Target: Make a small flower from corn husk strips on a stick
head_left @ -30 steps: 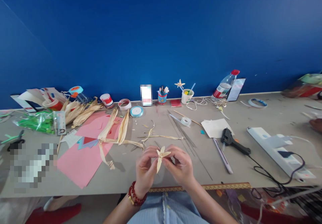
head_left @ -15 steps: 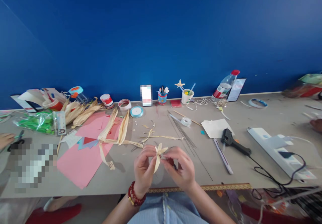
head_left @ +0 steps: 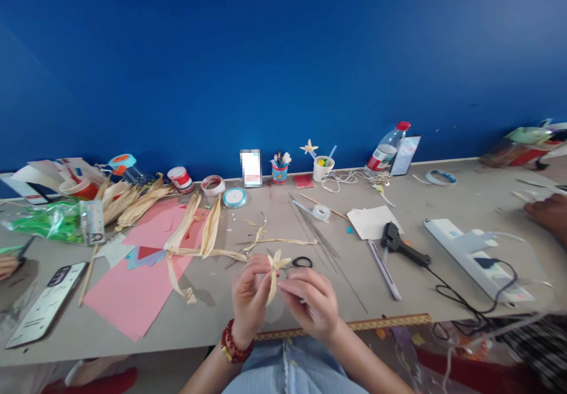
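My left hand (head_left: pixel 251 293) pinches a small pale flower (head_left: pixel 276 264) that looks made of dried corn husk, its pointed petals spread above the fingertips. Close beside it on the right, my right hand (head_left: pixel 313 304) has its thumb and fingers pressed together near the flower's base. Whatever those fingertips hold is too small to make out. Behind the hands lies a pair of scissors, with one black handle loop (head_left: pixel 302 262) showing and the rest mostly covered. Husk strips (head_left: pixel 212 253) rest to the left of the hands.
Pink paper sheets (head_left: pixel 133 299) and a phone (head_left: pixel 48 305) lie at left. On the right are thin wires (head_left: pixel 316 234), a glue gun (head_left: pixel 405 245) and a white power strip (head_left: pixel 460 252) with trailing cords. Cups, tapes and a bottle (head_left: pixel 385 152) line the blue wall. Other people's hands show at both sides.
My right hand has drawn slightly away from the flower, and the black scissor loop shows behind it. The flower stays in my left hand. The view has turned a little to the right.
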Motion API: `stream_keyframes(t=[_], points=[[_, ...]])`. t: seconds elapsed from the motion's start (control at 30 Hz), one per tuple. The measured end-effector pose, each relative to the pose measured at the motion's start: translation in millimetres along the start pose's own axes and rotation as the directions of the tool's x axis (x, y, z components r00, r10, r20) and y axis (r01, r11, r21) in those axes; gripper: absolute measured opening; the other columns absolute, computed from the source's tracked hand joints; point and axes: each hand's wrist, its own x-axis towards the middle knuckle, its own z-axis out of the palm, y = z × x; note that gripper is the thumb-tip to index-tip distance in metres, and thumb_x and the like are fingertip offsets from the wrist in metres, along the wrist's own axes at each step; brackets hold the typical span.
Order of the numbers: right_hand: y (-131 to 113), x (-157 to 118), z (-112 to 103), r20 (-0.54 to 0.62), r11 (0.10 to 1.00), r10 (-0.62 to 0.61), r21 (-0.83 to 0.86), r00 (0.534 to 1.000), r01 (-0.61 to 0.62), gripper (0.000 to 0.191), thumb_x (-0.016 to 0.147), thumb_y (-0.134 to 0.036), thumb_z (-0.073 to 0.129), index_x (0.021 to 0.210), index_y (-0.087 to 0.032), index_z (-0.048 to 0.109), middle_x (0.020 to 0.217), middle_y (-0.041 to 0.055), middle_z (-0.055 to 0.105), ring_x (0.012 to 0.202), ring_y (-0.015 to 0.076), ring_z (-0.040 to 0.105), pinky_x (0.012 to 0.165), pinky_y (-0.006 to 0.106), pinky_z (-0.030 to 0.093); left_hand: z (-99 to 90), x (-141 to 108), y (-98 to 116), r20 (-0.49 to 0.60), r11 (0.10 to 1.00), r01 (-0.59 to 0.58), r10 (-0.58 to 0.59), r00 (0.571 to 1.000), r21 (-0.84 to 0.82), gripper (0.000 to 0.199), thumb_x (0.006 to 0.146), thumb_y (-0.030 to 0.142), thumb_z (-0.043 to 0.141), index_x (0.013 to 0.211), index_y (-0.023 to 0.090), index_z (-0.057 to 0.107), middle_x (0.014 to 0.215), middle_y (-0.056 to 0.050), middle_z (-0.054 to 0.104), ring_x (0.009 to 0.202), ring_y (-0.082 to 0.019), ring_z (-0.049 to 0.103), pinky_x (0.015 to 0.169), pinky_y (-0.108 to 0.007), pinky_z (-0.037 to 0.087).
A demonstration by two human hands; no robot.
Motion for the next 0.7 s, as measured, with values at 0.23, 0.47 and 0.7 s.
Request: stream_keyframes(t=[0.23,0.47,0.7], points=[[57,-25,-80,-0.065,0.883,0.217,-0.413,0.974,-0.225,0.022,0.09,-0.015,0.054,0.105,-0.027,0.065,0.094,0.0093,0.071,0.088,0.0259,0.068,0.078,0.039,0.056,-13.7,-5,-20,-0.05,0.999,0.022,-0.024,0.998,-0.045,0.006,0.084,0.022,0.067,0.088,0.021,0.072,0.087,-0.007,0.073,0.092,-0.024,0.068,0.083,-0.038,0.056],[134,-78,-212,-0.117,0.342,0.569,-0.866,0.814,-0.364,0.046,0.09,-0.031,0.05,0.133,-0.018,0.054,0.128,0.0176,0.061,0.115,0.0361,0.057,0.097,0.052,0.048,-14.3,-1,-25,-0.008,1.0,0.006,-0.006,1.0,-0.015,0.003,0.082,0.023,0.07,0.082,0.02,0.071,0.084,-0.007,0.074,0.095,-0.025,0.067,0.084,-0.041,0.057],[184,-91,-238,0.144,0.472,0.659,-0.843,0.738,-0.257,0.045,0.089,-0.035,0.048,0.13,-0.016,0.056,0.139,0.0173,0.055,0.12,0.0331,0.058,0.103,0.045,0.046,-20.2,-3,-25,-0.028,0.999,0.045,-0.046,0.999,-0.009,0.008,0.083,0.027,0.07,0.083,0.02,0.072,0.077,-0.005,0.074,0.083,-0.023,0.07,0.083,-0.041,0.057]])
